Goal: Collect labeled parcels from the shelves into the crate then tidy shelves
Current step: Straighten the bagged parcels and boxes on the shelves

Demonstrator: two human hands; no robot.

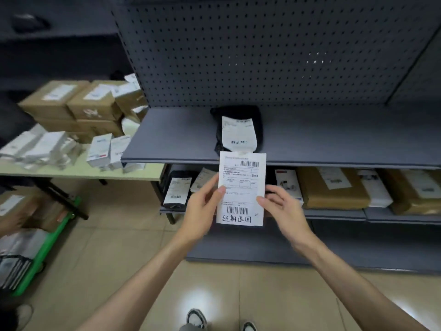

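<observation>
I hold a white labeled parcel upright in front of the grey shelf unit. Its face shows barcodes and handwritten characters at the bottom. My left hand grips its left edge with the thumb on the front. My right hand pinches its right edge, fingers behind. A black bag parcel with a white label lies on the middle shelf just behind. On the lower shelf sit a black bag, white packets and brown boxes.
A pale table at left carries stacked brown cartons and several white boxes. A green trolley with parcels stands on the tiled floor at lower left. My shoes show at the bottom. Pegboard backs the shelf.
</observation>
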